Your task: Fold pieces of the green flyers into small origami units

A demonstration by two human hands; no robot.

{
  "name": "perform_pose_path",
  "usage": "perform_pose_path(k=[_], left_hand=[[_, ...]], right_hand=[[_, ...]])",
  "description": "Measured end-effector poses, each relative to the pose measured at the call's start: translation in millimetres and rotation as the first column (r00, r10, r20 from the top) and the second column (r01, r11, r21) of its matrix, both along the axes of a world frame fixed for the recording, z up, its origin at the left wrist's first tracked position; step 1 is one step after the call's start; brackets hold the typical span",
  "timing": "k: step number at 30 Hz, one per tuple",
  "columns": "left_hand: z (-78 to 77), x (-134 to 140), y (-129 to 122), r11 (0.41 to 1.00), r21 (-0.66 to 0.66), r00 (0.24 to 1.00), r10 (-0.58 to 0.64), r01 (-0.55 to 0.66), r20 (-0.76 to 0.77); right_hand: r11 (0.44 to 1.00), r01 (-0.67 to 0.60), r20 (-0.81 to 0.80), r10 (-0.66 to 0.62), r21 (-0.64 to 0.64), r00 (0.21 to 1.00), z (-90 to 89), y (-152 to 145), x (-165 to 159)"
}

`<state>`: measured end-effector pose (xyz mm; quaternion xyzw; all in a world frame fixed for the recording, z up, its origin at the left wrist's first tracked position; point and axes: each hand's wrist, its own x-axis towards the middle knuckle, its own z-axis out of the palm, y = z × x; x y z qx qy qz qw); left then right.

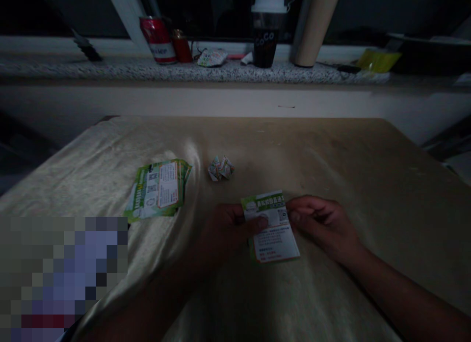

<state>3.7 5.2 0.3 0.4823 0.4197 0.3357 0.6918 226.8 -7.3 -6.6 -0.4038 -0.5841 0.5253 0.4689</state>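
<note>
A green and white printed leaflet [274, 239] is held above the table in front of me, its text side up. My left hand [235, 224] grips it from the left, with the thumb lying across its face and the fingers hidden beneath. At its right edge, the curled fingers and thumb of my right hand [320, 222] pinch the paper. Beyond my left hand lie two small folded paper pieces [221, 168], close together. A loose stack of similar green leaflets [158, 190] rests farther left.
A shiny beige cloth [342, 155] covers the table, wrinkled at the left. On the stone windowsill [121, 69] behind stand a red can [158, 40], a dark lidded cup [267, 40] and a tan cylinder [316, 30]. A yellow packet [379, 61] lies there too. Pixelation hides the lower left corner.
</note>
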Motion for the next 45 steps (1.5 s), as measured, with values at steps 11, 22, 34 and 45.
perform_pose_path(k=[11,22,34,45], left_hand=[[-1.1,-6,-3,0.992,-0.020,0.976,0.128,-0.126,0.176],[5.5,-9,-12,0.764,0.632,0.990,-0.066,0.130,-0.123],[12.3,-2,-14,0.723,0.676,0.971,0.027,0.145,-0.237],[12.5,-11,-14,0.677,0.736,0.978,0.167,-0.024,-0.121]], right_hand=[[0.836,0.022,0.211,-0.164,0.548,0.964,12.3,-2,1],[0.883,0.075,0.097,-0.135,0.463,0.986,14.6,-4,-3],[0.893,0.141,0.098,-0.201,0.428,0.975,17.6,-8,-9],[0.923,0.130,0.031,-0.151,0.363,0.988,16.4,-6,5]])
